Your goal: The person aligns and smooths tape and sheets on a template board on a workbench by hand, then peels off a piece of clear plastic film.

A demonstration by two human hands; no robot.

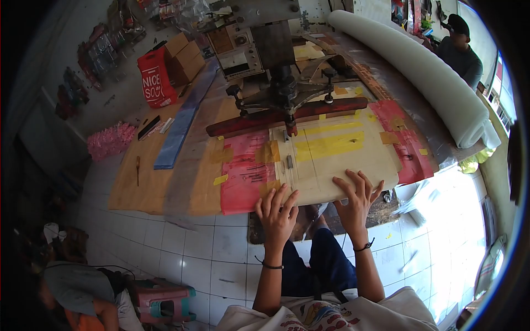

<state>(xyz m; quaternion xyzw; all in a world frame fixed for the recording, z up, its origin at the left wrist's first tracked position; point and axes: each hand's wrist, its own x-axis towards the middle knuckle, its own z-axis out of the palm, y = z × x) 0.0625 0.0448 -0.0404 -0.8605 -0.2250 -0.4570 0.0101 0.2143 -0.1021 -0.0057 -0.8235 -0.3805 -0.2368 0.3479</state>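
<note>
My left hand [277,214] rests with fingers spread at the near edge of the table, over the border between a red sheet [243,182] and a beige board [337,168]. My right hand [358,199] lies with its fingers apart on the near right part of the same board. Neither hand holds anything that I can see. Yellow tape strips [331,146] and a small grey metal block [290,161] are on the board. Just beyond stands a press machine [284,83], its long dark red bar [342,107] above the far part of the board.
Blue plastic strips [179,132] and a red bag [155,80] lie to the left, with a pink bundle [111,140] farther out. A big white foam roll [414,71] runs along the right. One person [464,52] is at far right, another [83,289] at lower left beside a stool [165,303].
</note>
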